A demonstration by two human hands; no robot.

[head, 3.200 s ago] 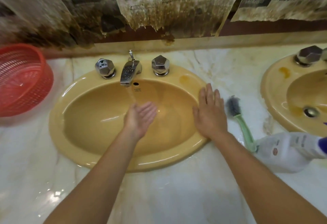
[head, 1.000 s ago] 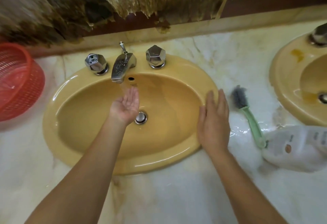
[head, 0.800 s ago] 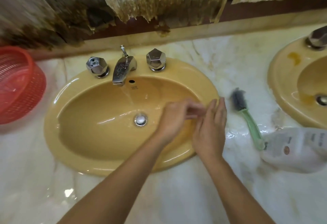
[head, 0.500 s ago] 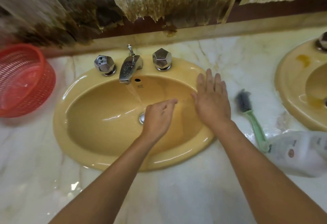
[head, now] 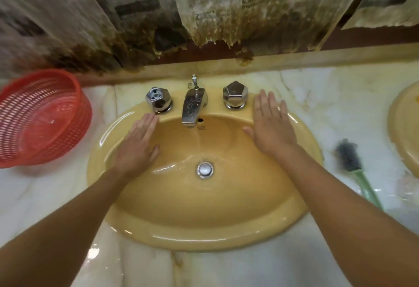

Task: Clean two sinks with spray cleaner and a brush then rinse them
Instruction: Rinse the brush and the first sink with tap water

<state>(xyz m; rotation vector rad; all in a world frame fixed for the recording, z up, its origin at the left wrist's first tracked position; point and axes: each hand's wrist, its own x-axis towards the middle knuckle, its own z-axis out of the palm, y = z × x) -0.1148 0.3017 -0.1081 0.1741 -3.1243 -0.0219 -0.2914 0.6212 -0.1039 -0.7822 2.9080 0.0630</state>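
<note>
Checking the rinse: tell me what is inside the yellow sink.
Inside the yellow ceramic sink: water from the chrome spout, a round metal drain stopper, the left hand and right hand flat against its sides. Surface beneath them is hidden.

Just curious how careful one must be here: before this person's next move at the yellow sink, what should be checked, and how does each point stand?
1. Water running from the faucet: ok.
2. Drain letting water out, no pooling seen: ok.
3. Left hand and right hand flat on the yellow sink, holding nothing: ok.
4. Brush lying on the counter beside the sink: ok.
5. Second sink rinsed: cannot tell, only its edge shows.
</note>
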